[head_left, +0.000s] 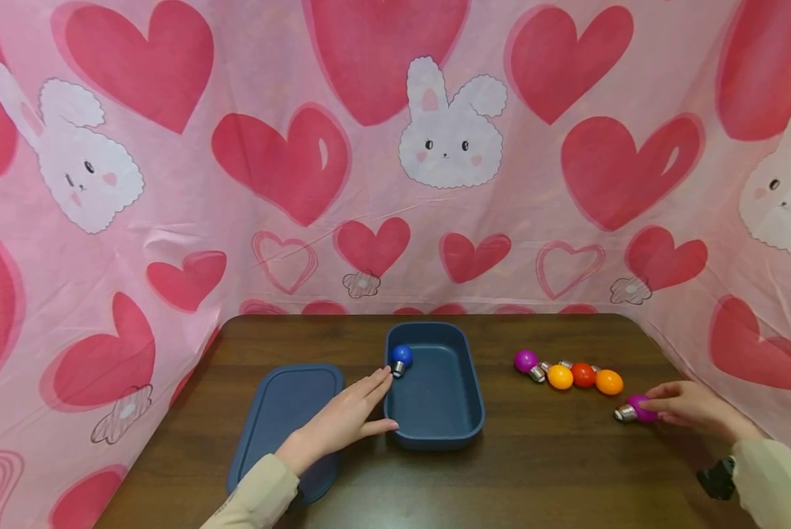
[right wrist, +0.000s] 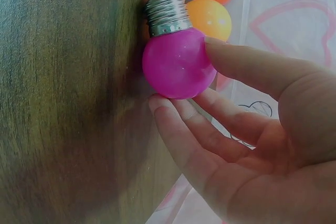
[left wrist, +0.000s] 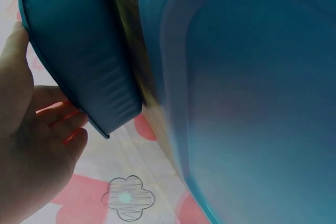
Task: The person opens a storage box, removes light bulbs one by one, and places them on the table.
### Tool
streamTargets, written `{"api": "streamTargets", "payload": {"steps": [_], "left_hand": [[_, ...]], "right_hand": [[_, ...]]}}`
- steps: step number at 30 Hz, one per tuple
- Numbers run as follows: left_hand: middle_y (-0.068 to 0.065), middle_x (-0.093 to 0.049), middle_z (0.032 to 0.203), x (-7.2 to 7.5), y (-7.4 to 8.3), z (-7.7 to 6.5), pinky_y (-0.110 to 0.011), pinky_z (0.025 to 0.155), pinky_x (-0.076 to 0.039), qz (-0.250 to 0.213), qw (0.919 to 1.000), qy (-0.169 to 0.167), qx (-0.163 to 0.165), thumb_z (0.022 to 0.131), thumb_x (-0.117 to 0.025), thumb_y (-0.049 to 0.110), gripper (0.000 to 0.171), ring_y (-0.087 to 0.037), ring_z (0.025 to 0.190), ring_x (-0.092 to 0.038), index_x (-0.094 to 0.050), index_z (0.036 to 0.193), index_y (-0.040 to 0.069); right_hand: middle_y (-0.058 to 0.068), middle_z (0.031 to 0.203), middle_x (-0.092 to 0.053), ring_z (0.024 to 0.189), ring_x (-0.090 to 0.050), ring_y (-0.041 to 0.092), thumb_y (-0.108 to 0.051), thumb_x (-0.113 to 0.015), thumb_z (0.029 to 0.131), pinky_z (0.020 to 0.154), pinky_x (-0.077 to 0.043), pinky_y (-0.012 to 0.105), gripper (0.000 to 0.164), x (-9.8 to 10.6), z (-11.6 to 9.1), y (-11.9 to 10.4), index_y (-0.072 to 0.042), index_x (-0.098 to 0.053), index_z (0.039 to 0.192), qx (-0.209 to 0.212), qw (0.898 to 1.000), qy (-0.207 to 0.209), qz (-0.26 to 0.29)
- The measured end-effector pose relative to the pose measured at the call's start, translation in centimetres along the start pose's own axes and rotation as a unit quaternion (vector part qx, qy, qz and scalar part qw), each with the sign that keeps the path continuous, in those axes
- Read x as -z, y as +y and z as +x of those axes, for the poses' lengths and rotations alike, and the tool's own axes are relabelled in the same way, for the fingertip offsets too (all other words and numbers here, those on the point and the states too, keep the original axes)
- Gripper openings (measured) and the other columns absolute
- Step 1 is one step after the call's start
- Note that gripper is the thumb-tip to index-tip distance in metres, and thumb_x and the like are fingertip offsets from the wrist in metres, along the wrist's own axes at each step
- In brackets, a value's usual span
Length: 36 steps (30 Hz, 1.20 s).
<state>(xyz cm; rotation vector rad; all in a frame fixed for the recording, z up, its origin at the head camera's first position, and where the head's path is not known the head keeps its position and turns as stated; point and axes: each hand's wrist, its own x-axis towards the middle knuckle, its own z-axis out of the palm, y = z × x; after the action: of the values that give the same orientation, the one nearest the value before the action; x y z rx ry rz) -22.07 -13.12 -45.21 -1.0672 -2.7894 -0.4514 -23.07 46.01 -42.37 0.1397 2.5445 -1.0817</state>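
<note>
My right hand [head_left: 696, 408] pinches a purple light bulb [head_left: 644, 408] by its round part at the right of the table. Close up in the right wrist view, the thumb and fingertips touch the purple globe, and its silver screw base points away from the palm. With fairly straight fingers, my left hand [head_left: 342, 413] rests on the left rim of a dark blue rectangular box [head_left: 435, 443]. A blue light bulb [head_left: 402, 355] lies inside the box, in the far left corner, near the left fingertips.
Right of the box lie another purple bulb [head_left: 525, 360], a yellow bulb [head_left: 560, 377], a red bulb [head_left: 584, 375] and an orange bulb [head_left: 609, 382]. The box's flat blue lid [head_left: 283, 411] lies on the wooden table [head_left: 534, 470] under the left forearm. A heart-patterned cloth [head_left: 283, 169] surrounds the table.
</note>
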Motion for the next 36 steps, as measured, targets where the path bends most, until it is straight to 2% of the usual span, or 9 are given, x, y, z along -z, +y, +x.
{"api": "streamTargets", "payload": {"steps": [5, 14, 29, 36], "left_hand": [[-0.016, -0.039, 0.158, 0.1, 0.0, 0.0, -0.049, 0.111, -0.045, -0.002, 1.0000, -0.002, 0.001, 0.093, -0.054, 0.059, 0.081, -0.032, 0.143, -0.044, -0.042, 0.149, 0.002], [-0.016, -0.038, 0.159, 0.1, 0.1, 0.1, -0.049, 0.112, -0.044, 0.002, 1.0000, -0.004, 0.002, 0.093, -0.055, 0.059, 0.081, -0.032, 0.143, -0.044, -0.041, 0.149, 0.002], [-0.015, -0.039, 0.158, 0.1, 0.1, 0.0, -0.049, 0.111, -0.045, 0.008, 1.0000, -0.001, 0.000, 0.093, -0.054, 0.060, 0.081, -0.031, 0.143, -0.045, -0.042, 0.149, 0.002], [-0.016, -0.040, 0.158, 0.1, 0.1, 0.0, -0.049, 0.111, -0.045, 0.006, 1.0000, 0.001, -0.001, 0.093, -0.053, 0.060, 0.082, -0.032, 0.142, -0.045, -0.043, 0.149, 0.002]], "right_hand": [[-0.005, 0.087, -0.068, 0.072, -0.061, 0.007, -0.029, -0.067, 0.095, 0.071, -0.058, 0.018, 0.053, -0.1, 0.3, -0.2, 0.019, -0.055, 0.115, -0.008, 1.000, -0.005, 0.017], [0.000, 0.096, -0.069, 0.086, -0.064, 0.014, -0.033, -0.066, 0.095, 0.079, -0.061, 0.025, 0.059, -0.3, 0.8, -0.7, 0.019, -0.053, 0.119, -0.022, 1.000, 0.003, 0.002], [-0.003, 0.086, -0.066, 0.074, -0.062, 0.010, -0.036, -0.065, 0.095, 0.070, -0.058, 0.019, 0.063, -0.6, 0.5, -1.0, 0.020, -0.051, 0.120, -0.035, 0.999, 0.012, 0.012], [-0.004, 0.086, -0.067, 0.072, -0.064, 0.009, -0.036, -0.066, 0.095, 0.070, -0.059, 0.019, 0.065, -0.4, 0.3, -0.9, 0.022, -0.049, 0.121, -0.027, 0.999, 0.011, 0.021]]}}
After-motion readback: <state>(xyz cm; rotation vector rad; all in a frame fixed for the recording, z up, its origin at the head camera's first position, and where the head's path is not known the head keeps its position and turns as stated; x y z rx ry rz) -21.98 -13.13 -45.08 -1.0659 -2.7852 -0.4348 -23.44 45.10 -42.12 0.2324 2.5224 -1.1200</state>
